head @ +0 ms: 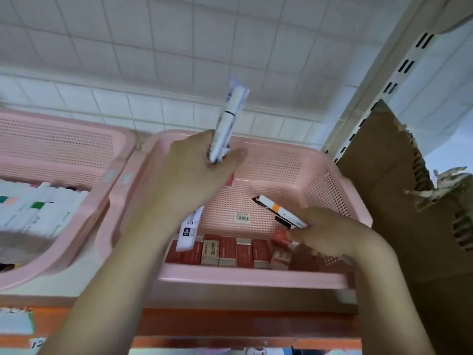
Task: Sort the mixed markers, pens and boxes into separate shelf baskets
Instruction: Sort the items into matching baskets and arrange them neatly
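Tiled wall behind shelf (179, 298) | left hand (194, 172) grips wrapped markers (229, 124), 12 o'clock over right basket (256, 280) | right hand (332, 237) pinches orange-band marker (280, 211), 3 o'clock | red boxes (225, 249) rowed at basket front | left basket (51, 139) at 9 holds markers | sorting looks partway, strays left

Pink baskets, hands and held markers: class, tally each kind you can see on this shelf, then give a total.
Pink baskets: 2, a left basket and a right basket
Hands: 2, the left hand and the right hand
Held markers: 2, a wrapped marker and an orange-banded marker
Total: 6
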### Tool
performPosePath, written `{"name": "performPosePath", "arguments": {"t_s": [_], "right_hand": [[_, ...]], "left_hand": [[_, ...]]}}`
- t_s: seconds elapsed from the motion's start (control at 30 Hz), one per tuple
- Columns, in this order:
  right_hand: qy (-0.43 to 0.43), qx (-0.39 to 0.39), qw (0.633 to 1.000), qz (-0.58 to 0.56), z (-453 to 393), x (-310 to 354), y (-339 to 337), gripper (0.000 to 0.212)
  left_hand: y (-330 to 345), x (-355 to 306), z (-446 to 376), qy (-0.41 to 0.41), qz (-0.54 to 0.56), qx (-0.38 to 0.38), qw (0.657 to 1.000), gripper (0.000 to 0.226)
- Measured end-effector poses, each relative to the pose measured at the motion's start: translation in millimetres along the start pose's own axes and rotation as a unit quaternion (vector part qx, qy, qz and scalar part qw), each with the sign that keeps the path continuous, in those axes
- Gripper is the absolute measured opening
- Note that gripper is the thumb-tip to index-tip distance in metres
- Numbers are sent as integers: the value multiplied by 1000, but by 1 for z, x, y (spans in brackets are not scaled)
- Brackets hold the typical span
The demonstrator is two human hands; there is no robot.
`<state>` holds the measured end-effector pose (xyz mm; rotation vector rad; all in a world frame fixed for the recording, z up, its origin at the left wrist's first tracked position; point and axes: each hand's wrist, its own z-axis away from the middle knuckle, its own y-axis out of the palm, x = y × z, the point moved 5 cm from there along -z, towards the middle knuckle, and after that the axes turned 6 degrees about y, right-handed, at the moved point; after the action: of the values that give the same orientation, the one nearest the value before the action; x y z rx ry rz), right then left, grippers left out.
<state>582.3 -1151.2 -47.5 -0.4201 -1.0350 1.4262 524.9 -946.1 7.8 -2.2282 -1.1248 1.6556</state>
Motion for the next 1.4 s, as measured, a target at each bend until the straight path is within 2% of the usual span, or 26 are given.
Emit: {"name": "performPosePath", "arguments": {"t_s": [0.07,0.2,0.3,0.4,0.63,0.77,0.93,1.0,1.03,1.07,1.13,1.2,1.3,1.4], "right_hand": [[18,-13,999,-44,0,-6,-3,6],[40,-149,985,-77,-6,-18,-23,9],[54,-231,964,-118,-6,-23,-32,15],[38,-254,952,-166,-3,-24,-34,20],[9,-277,932,-233,4,-21,-36,48],[-8,-278,929,-243,1,-17,-38,33],[3,-247,946,-210,-6,-12,-39,20],[5,-247,955,-162,-9,-8,-41,18],[7,-242,960,-138,-11,-5,-42,21],[9,-231,966,-116,-13,0,-41,24],[13,-201,976,-79,-18,7,-36,24],[18,-185,981,-57,-21,8,-33,24],[24,-184,982,-39,-20,2,-35,29],[30,-176,982,-57,-18,-2,-39,33]], "left_hand": [[17,-1,-6,1,2,86,996,29],[50,0,-23,-20,-43,244,969,40],[77,5,-31,-39,-60,307,949,42],[107,7,-33,-48,-80,333,938,41],[114,21,-32,-55,-74,333,938,40],[101,24,-39,-57,-81,316,944,47],[71,22,-53,-123,65,225,964,31],[64,28,-51,-154,118,203,960,41],[62,32,-48,-168,123,202,957,55],[62,35,-46,-175,112,207,956,67],[62,36,-43,-170,89,210,959,72],[60,35,-45,-162,109,198,961,63],[43,31,-56,-171,192,157,953,34],[15,35,-73,-168,184,102,963,22]]}}
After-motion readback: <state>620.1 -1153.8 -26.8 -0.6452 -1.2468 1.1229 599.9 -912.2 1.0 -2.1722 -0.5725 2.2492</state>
